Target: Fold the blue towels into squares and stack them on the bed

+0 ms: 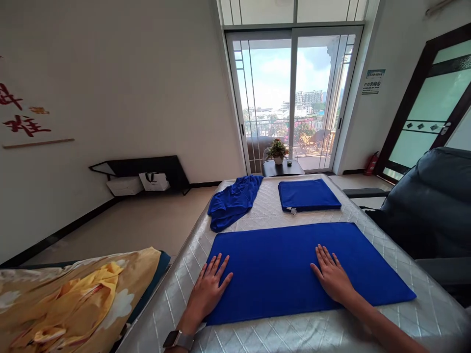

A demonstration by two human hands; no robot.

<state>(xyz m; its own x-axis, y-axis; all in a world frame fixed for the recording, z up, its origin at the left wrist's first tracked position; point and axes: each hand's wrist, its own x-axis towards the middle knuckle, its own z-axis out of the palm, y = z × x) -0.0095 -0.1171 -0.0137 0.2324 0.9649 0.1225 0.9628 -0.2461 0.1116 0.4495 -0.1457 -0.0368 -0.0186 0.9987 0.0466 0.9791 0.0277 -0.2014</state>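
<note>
two palms are pressing on a blue cloth (279, 269).
on the mattress (257, 338), the left hand (212, 282) is lying open at the cloth's left edge and the right hand (331, 275) is lying open on its right part, both gripping nothing; beyond the hands, a crumpled blue cloth (235, 201) is resting left of a folded blue stack (308, 194), and a potted plant (277, 151) is standing farther off.

Potted plant (278, 151) on black table (282, 168); red extinguisher (371, 163) near door (429, 105).
</note>
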